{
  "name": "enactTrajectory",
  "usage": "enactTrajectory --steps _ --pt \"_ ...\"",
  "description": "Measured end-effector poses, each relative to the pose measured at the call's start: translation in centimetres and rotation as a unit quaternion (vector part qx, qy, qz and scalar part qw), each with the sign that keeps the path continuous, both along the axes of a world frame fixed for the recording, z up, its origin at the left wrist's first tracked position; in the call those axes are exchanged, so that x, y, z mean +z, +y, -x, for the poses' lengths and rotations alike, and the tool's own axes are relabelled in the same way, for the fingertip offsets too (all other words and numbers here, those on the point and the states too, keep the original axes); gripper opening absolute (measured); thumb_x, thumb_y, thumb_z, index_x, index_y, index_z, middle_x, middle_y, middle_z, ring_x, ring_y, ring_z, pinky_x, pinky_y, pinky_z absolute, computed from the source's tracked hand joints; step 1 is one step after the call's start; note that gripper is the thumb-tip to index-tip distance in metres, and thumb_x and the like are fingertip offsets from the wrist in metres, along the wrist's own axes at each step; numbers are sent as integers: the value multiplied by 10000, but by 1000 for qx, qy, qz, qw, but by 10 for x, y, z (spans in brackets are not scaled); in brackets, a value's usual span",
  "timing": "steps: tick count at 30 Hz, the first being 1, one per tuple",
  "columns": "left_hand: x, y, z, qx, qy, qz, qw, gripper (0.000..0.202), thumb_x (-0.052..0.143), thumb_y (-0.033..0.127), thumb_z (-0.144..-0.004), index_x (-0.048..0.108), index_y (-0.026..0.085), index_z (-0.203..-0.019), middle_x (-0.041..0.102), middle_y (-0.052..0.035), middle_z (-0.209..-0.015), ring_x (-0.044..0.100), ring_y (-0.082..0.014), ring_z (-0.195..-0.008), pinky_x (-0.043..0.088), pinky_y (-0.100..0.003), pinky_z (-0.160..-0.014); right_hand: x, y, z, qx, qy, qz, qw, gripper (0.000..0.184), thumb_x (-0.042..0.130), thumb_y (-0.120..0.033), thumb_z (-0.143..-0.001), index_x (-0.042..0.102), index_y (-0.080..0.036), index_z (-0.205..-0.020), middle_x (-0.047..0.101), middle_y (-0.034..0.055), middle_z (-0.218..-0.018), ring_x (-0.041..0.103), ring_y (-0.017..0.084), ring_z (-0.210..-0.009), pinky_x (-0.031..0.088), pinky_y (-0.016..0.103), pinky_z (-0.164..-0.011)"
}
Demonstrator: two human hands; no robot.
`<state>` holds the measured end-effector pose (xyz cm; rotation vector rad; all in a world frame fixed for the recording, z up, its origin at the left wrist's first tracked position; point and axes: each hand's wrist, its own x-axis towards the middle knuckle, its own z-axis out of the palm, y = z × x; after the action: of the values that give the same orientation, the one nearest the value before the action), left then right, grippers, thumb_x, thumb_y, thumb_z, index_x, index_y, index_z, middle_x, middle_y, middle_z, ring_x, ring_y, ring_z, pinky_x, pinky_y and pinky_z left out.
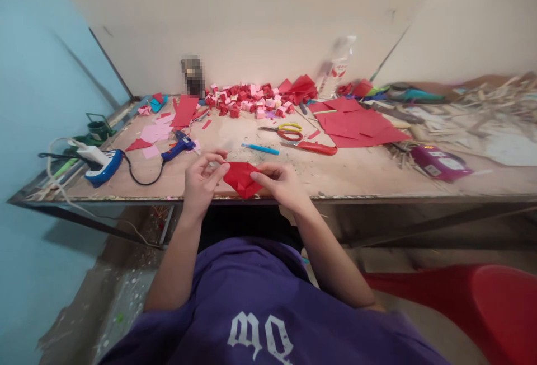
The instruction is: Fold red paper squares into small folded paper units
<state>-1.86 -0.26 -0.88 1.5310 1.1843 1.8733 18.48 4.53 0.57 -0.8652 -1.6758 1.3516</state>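
Note:
Both my hands hold one folded piece of red paper (242,178) just above the near edge of the worktable (356,180). My left hand (201,181) pinches its left corner with fingers closed. On the paper's right side my right hand (280,182) grips it with curled fingers. The paper looks creased into a rough triangle.
Behind my hands lie a blue pen (260,148), yellow-handled scissors (285,130), a red cutter (312,147) and a blue glue gun (178,147). Red sheets (356,124) lie at right, several small folded red and pink pieces (247,100) at the back. A red chair (482,303) stands at lower right.

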Motion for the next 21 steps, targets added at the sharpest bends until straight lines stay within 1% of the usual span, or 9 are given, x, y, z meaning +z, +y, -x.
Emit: enactTrajectory --steps 3,5,7,10,12,14,16,18,21 --pt "3 1 0 11 -61 41 997 219 849 359 -869 716 185 -866 756 -23 -873 713 -152 -797 568 -234 -746 0 0 -1 3 9 15 1000 223 822 -412 -872 831 -189 -884 816 39 -846 725 192 -739 534 285 -660" --pt "5 0 -2 11 -72 58 996 262 876 387 -832 716 183 -861 725 -1 -777 696 -141 -719 557 -219 -687 0 1 -2 2 20 15 1000 215 830 -405 -867 827 -190 -866 816 37 -846 724 187 -749 543 287 -690" --pt "8 -2 -3 -14 -72 86 994 296 896 412 -804 743 181 -908 751 -10 -787 710 -152 -694 563 -224 -644 -1 1 -2 4 24 13 1000 218 836 -406 -861 824 -189 -855 819 38 -846 725 185 -752 554 298 -732" --pt "10 -3 -2 -79 -35 142 986 354 912 456 -784 796 164 -947 815 -58 -863 760 -195 -732 603 -258 -653 -1 2 -2 10 20 9 1000 231 831 -424 -872 824 -193 -866 819 38 -846 729 190 -747 560 310 -734" --pt "8 -2 -1 -85 -16 152 985 358 901 476 -799 814 150 -919 830 -76 -876 771 -208 -735 608 -264 -642 -2 3 0 -13 37 -12 999 218 842 -416 -870 829 -201 -902 831 43 -903 749 198 -807 576 314 -772" --pt "5 -1 -1 -49 -19 136 989 355 876 480 -827 820 141 -913 836 -81 -876 784 -218 -742 607 -261 -624 -1 3 2 -55 66 -32 996 259 858 -417 -862 833 -218 -1026 841 54 -1033 768 219 -918 595 319 -793" --pt "1 1 -3 5 -26 108 994 338 855 465 -851 817 138 -927 844 -87 -902 815 -238 -809 632 -267 -669 -1 3 3 -101 90 -47 990 328 861 -433 -859 815 -231 -1112 826 64 -1130 758 238 -993 604 324 -760" --pt "-2 1 -6 55 -20 84 995 304 831 434 -880 807 140 -948 850 -90 -929 837 -253 -891 655 -274 -749 -2 1 4 -133 84 -68 985 278 842 -445 -872 806 -225 -1036 808 63 -1060 731 235 -951 586 324 -718" --pt "-4 -1 -11 86 -11 71 994 268 812 394 -897 785 143 -988 851 -87 -918 848 -250 -880 660 -261 -733 -2 -2 4 -160 36 -134 977 220 802 -425 -901 775 -214 -848 756 45 -877 671 207 -834 525 331 -730"
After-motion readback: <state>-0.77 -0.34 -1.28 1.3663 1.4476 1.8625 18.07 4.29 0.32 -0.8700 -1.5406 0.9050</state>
